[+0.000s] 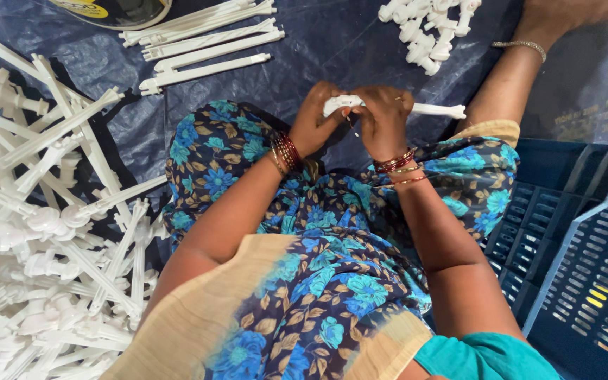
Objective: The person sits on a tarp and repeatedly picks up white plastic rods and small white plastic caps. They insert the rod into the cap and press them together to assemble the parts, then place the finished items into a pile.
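My left hand (316, 119) and my right hand (383, 119) are both closed around one long white plastic moulded piece (439, 110), held level above my lap. Its right end sticks out past my right hand. My fingers hide the middle of the piece. A thin dark pointed thing shows between my hands, too small to identify. Bangles circle both wrists. My lap is covered by blue flowered cloth (332, 232).
A big heap of white plastic sprue frames (43, 232) lies at left on a dark blue sheet (332, 42). Several trimmed white strips (205, 42) lie at the top, small white parts (431, 28) at top right. A blue slotted crate (585, 260) stands at right.
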